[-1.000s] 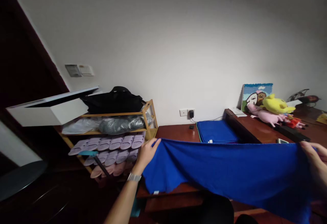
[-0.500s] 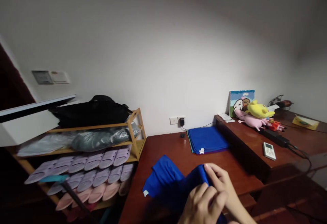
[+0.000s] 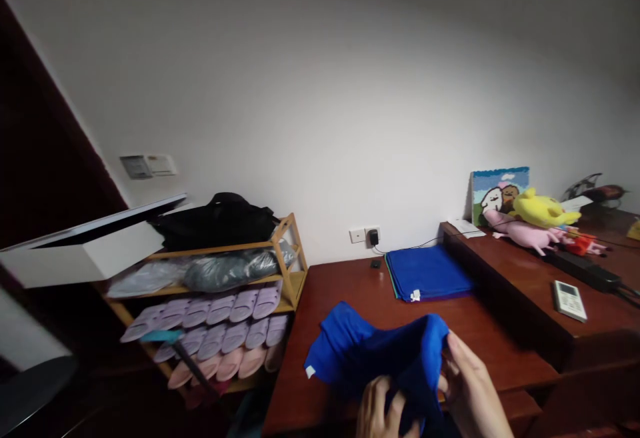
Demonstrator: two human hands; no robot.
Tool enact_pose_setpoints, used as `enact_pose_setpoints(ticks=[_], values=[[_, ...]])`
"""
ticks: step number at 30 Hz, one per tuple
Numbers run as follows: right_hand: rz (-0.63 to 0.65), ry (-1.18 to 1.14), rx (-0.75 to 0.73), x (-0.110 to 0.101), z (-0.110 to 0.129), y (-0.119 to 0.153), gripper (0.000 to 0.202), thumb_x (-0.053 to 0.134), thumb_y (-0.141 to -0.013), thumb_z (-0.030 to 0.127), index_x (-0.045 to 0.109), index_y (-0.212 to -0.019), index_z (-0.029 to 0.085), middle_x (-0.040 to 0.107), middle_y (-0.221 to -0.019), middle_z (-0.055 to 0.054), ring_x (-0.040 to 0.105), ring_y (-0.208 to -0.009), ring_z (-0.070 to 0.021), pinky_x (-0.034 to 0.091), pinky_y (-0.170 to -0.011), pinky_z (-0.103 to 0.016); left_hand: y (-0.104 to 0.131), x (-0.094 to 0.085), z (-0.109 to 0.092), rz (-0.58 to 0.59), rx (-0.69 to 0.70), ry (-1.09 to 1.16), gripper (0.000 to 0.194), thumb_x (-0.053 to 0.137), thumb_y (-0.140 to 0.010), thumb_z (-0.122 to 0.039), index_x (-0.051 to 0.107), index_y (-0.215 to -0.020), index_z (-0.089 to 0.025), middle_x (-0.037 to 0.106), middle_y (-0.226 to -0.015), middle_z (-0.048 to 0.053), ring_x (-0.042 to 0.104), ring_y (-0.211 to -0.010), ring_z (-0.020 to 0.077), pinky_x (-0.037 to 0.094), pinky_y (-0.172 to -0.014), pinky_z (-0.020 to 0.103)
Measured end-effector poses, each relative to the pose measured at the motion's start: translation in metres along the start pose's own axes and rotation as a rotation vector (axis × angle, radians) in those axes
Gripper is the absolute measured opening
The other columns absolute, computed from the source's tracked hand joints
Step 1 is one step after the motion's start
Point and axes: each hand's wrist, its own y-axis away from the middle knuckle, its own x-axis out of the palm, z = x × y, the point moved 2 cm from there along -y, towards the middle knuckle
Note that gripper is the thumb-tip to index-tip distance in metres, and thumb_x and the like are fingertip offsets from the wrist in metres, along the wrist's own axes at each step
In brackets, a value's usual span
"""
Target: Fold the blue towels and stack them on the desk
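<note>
Blue cloth (image 3: 345,345), lower center, apparently mid-fold
Left hand (image 3: 381,415) and right hand (image 3: 473,388) grasp it; edges likely need aligning.

Can't see wrist of left hand (image 3: 381,410), cropped by bottom edge. Can't read tag (image 3: 310,372) on blue cloth (image 3: 395,348): too small.

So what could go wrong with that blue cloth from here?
The blue cloth might crease, since it is bunched up at the left hand and right hand. A careless sweep could also nudge the stack of folded cloths behind it out of line.
</note>
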Motion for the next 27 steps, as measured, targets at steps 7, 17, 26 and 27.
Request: enact_pose_setpoints(ticks=[7, 17, 26, 27], values=[[-0.109, 0.076, -0.138, -0.019, 0.025, 0.018, 0.051, 0.088, -0.068, 0.059, 0.078, -0.099, 0.019, 0.077, -0.088, -0.009, 0.071, -0.072, -0.0219, 0.064, -0.064, -0.033, -0.058, 0.008, -0.045, 0.239, -0.643, 0.832, 0.030, 0.068, -0.090, -0.044, 0.065, -0.109, -0.021, 0.073, -0.101, 0.010, 0.069, -0.093, 0.0214, 0.057, -0.085, 0.033], [-0.241, 0.594, -0.435, -0.042, 0.035, -0.015, 0.053, 0.075, -0.078, 0.062, 0.074, -0.115, 0.025, 0.074, -0.108, -0.007, 0.070, -0.100, -0.0270, 0.058, -0.090, -0.039, -0.091, -0.002, -0.028, 0.093, -1.320, 0.958, 0.046, 0.070, -0.085, -0.055, 0.069, -0.114, -0.020, 0.071, -0.127, 0.011, 0.063, -0.123, 0.0274, 0.051, -0.104, 0.036], [-0.115, 0.468, -0.434, -0.021, -0.066, 0.031, 0.049, 0.082, -0.076, 0.053, 0.062, -0.112, 0.026, 0.069, -0.092, -0.002, 0.066, -0.083, -0.0205, 0.056, -0.078, -0.030, -0.132, -0.024, -0.034, 0.224, -0.956, 1.231, 0.074, 0.072, -0.089, -0.051, 0.033, -0.147, -0.028, 0.074, -0.097, 0.003, 0.070, -0.075, 0.0143, 0.057, -0.065, 0.024], [-0.169, 0.427, -0.432, -0.026, -0.062, 0.027, 0.050, 0.084, -0.076, 0.051, 0.059, -0.113, 0.026, 0.068, -0.091, 0.000, 0.066, -0.083, -0.0193, 0.055, -0.079, -0.029, -0.134, -0.028, -0.036, 0.210, -0.914, 1.238, 0.076, 0.070, -0.091, -0.049, 0.028, -0.151, -0.029, 0.074, -0.099, 0.003, 0.071, -0.079, 0.0145, 0.058, -0.070, 0.025]])
